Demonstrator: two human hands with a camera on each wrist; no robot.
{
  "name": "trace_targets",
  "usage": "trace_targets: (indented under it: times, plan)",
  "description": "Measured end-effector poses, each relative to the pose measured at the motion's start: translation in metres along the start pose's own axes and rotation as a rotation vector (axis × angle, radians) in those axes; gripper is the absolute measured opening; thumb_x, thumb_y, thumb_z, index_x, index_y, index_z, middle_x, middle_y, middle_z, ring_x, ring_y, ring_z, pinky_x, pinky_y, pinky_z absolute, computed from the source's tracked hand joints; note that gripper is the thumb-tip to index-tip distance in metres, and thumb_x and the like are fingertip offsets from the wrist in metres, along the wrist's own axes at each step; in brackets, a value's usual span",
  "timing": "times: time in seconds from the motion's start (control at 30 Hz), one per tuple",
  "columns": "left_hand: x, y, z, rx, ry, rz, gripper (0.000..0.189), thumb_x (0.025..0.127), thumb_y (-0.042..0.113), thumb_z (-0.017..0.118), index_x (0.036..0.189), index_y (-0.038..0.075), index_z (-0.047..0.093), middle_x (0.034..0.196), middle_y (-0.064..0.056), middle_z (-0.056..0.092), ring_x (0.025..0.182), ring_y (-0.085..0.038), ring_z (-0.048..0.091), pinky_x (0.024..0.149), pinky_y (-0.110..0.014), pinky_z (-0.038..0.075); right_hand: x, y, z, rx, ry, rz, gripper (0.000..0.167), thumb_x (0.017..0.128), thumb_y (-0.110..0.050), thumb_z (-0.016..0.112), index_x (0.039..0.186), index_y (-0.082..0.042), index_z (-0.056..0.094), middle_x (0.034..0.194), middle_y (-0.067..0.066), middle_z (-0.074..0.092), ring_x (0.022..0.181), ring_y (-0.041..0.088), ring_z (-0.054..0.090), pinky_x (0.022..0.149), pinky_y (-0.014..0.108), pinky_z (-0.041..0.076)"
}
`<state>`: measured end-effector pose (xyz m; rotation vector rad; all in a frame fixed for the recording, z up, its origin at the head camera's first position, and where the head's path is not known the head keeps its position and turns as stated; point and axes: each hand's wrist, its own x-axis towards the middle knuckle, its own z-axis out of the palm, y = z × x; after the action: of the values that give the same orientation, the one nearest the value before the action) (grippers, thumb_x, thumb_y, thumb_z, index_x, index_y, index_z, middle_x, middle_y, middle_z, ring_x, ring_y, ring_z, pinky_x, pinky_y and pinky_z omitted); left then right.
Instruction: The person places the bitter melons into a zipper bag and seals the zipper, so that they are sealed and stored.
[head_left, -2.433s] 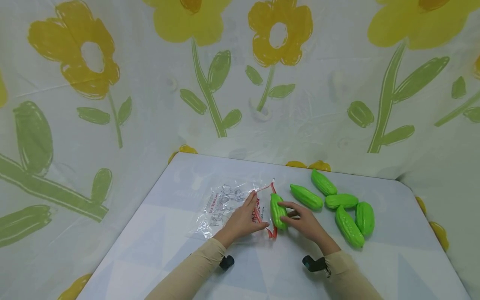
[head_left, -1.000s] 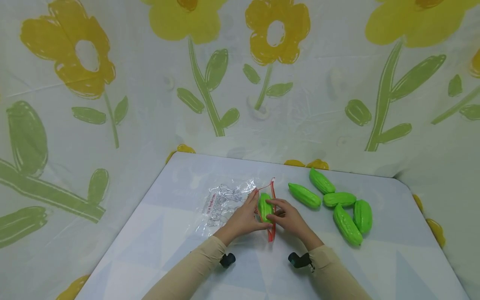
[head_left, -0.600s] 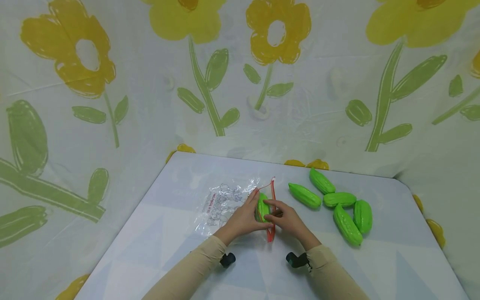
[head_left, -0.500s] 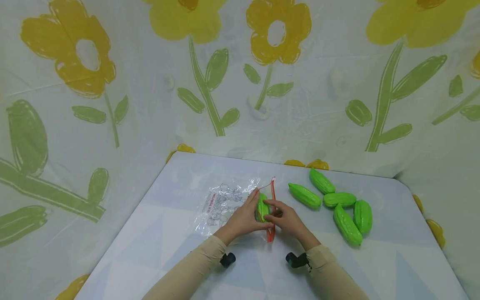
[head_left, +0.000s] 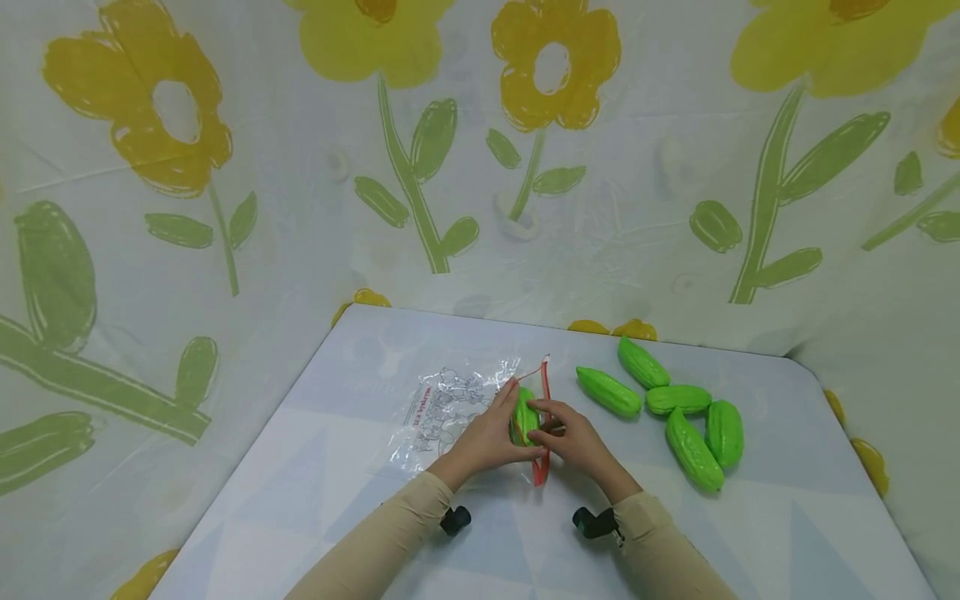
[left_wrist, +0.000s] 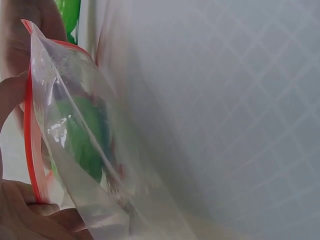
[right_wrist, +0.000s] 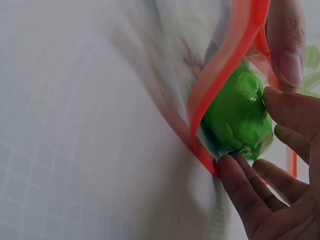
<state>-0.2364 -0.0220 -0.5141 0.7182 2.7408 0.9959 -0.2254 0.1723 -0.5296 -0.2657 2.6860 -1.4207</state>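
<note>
Now: green gourd (head_left: 525, 406) deeper into bag (head_left: 442, 408) than earlier | right hand (head_left: 576, 435) gripping gourd | left hand (head_left: 489, 435) spread wide

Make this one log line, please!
left hand: touches red-rimmed clear plastic bag; right hand: pinches shiny green oblong gourd in bag mouth; five more gourds: outside

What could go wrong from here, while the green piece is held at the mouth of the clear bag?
The red rim lies close to the fingers of the right hand and could snag if the green piece is pushed deeper. The mouth of the clear bag looks floppy and might fold shut if the left hand lets go. Five loose green pieces lie nearby, so a wide arm swing may knock them.
</note>
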Motion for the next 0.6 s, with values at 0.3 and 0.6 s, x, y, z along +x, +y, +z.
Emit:
trace_targets:
  times: [0.3,0.6]
  plan:
    - [0.001,-0.001,0.002,0.02,-0.011,-0.014,0.117,0.081,0.059,0.079,0.164,0.007,0.016,0.171,-0.005,0.01,0.133,-0.036,0.053,0.1,-0.049,0.053,-0.004,0.004,-0.004,0.0,0.009,-0.013,0.05,0.091,-0.023,0.078,0.139,-0.023,0.063,0.133,0.005,0.062,0.104,0.024,0.068,0.089,0.045,0.059]
    - [0.0,0.0,0.002,0.004,-0.014,-0.033,0.118,0.08,0.06,0.08,0.164,0.01,0.014,0.172,-0.004,0.009,0.136,-0.036,0.05,0.101,-0.051,0.051,-0.012,0.009,-0.014,-0.013,0.035,-0.018,0.048,0.093,-0.026,0.076,0.14,-0.021,0.063,0.136,0.006,0.062,0.108,0.024,0.068,0.094,0.046,0.057]
